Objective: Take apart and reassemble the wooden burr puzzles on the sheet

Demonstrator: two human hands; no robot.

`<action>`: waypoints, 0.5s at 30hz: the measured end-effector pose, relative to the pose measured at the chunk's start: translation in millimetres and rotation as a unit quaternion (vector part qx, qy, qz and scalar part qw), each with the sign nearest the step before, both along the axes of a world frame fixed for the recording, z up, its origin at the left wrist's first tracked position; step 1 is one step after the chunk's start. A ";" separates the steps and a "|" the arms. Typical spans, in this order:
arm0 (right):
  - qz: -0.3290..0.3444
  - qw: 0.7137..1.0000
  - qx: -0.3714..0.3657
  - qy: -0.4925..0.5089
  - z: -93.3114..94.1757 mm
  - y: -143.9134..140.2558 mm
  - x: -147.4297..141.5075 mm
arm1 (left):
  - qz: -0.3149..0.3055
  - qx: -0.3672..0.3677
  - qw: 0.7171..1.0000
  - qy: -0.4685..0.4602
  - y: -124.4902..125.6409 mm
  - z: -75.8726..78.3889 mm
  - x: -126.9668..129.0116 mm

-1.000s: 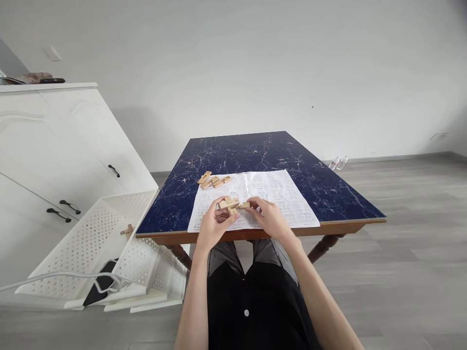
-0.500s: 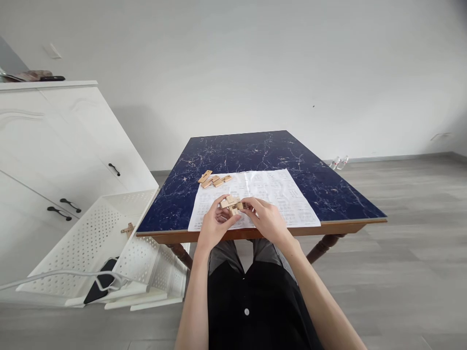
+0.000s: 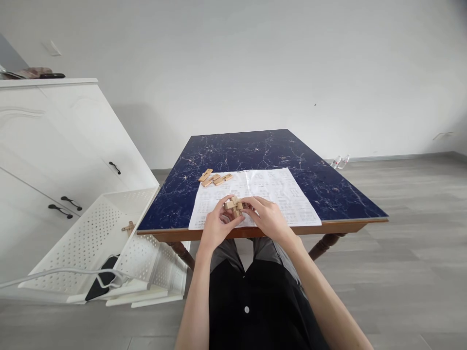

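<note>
Between both hands, just above the near edge of a printed sheet (image 3: 270, 194), is a wooden interlocking puzzle (image 3: 234, 206) of crossed pale blocks. My left hand (image 3: 218, 224) grips its left side, with the thumb below and fingers above. From the right, my right hand (image 3: 265, 216) pinches a block on the puzzle's right side; the fingertips partly hide that block. Several loose wooden puzzle pieces (image 3: 216, 179) lie at the sheet's far left corner, beyond my left hand.
The sheet rests on a dark blue marbled table (image 3: 241, 150) with a wooden edge. Left of it stands a white perforated basket (image 3: 83, 238) holding a small wooden piece (image 3: 128, 226) and a dark flat object (image 3: 104, 279). A white cabinet (image 3: 65, 141) is behind. Clear bottles (image 3: 340, 162) are on the floor at right.
The puzzle has turned in my hands and now shows a more compact cross shape. Both hands have shifted very slightly right. The loose pieces have stayed in place.
</note>
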State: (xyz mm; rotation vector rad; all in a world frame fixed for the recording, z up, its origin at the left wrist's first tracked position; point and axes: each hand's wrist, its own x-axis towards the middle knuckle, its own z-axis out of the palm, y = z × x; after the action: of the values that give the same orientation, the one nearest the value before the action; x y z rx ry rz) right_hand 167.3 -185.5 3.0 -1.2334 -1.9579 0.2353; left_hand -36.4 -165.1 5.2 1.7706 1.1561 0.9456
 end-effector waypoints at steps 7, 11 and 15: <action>0.026 1.000 -0.004 0.007 0.0 0.6 6.6 | -0.012 0.010 1.000 0.009 -2.0 3.6 -0.9; 0.024 0.999 0.000 0.028 -3.3 0.2 5.4 | -0.020 0.011 1.000 0.012 -3.0 3.6 0.3; 0.026 0.999 -0.004 0.027 -5.5 -1.4 -0.3 | -0.009 0.016 1.000 0.018 -2.5 -0.4 1.4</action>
State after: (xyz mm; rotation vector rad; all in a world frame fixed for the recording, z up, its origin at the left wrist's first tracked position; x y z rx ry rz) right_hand 167.0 -186.9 -2.5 -1.1703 -1.9450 0.3006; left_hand -35.0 -167.6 4.7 1.8263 1.1520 0.9295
